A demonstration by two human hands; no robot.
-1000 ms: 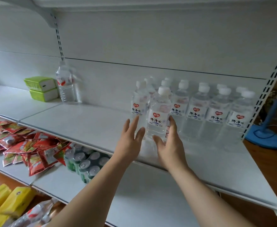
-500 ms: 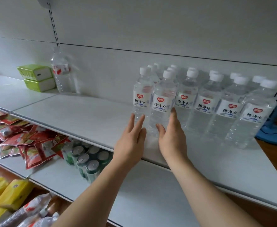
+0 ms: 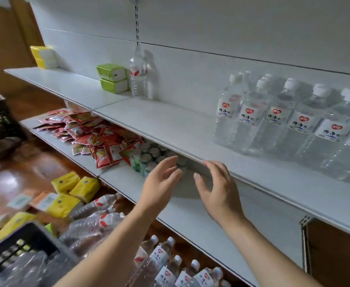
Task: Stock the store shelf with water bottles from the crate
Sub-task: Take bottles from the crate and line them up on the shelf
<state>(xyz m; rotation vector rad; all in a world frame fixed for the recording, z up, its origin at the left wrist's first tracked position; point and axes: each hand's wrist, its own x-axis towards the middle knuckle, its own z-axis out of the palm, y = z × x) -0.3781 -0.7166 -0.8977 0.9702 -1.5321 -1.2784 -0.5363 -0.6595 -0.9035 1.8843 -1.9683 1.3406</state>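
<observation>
Left hand (image 3: 161, 181) and right hand (image 3: 217, 189) hang side by side in front of the shelf (image 3: 170, 125) edge, fingers loosely spread, both empty and touching nothing. Water bottles (image 3: 273, 119) stand upright in a packed row on the shelf's right part, well clear of the hands. Dark crate (image 3: 25, 241) sits low left; more bottles (image 3: 170, 264) lie below the hands, blurred.

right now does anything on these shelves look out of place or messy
Yes. One clear plastic water bottle with a red label stands alone by the green tissue packs, apart from the row of white-capped water bottles. Below, the red snack sachets lie in a loose, overlapping heap rather than rows.
</observation>
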